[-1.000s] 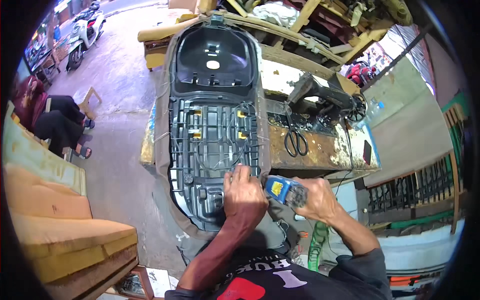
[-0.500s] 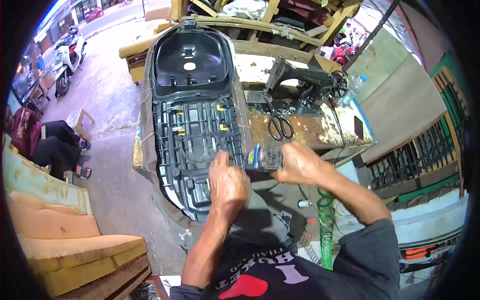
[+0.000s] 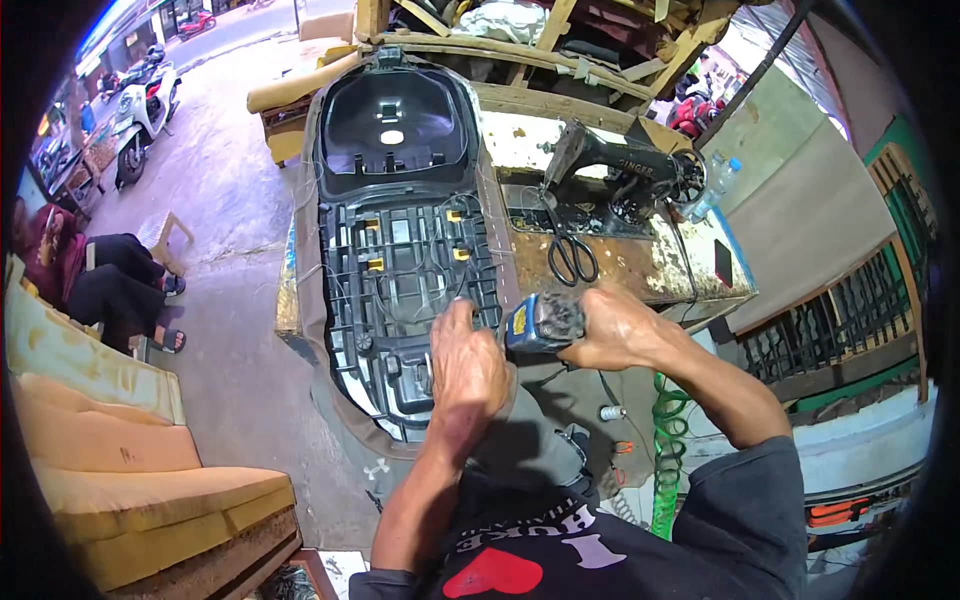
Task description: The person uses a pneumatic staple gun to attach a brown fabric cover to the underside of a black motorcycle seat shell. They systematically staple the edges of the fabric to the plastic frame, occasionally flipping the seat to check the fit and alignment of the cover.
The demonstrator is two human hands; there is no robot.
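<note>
An upside-down motorcycle seat (image 3: 410, 235) lies lengthwise before me, its black ribbed plastic base facing up. The brown seat cover (image 3: 490, 225) wraps round its rim. My left hand (image 3: 468, 365) rests at the seat's near right edge, fingers curled over the cover there; the fingertips are partly hidden. Just right of it, my right hand (image 3: 615, 330) grips a blue and black staple gun (image 3: 545, 322), whose front end is close to the seat's right edge. Whether its nose touches the cover I cannot tell.
Right of the seat, an old black sewing machine (image 3: 625, 175) stands on a worn table (image 3: 650, 270) with black scissors (image 3: 572, 258), a phone (image 3: 722, 263) and a plastic bottle (image 3: 715, 190). A green coiled hose (image 3: 668, 450) hangs below. A person (image 3: 110, 275) sits at the left.
The staple gun has turned a little in my right hand and stays beside the seat's edge. My left hand keeps nearly the same place. The whole view has shifted slightly.
</note>
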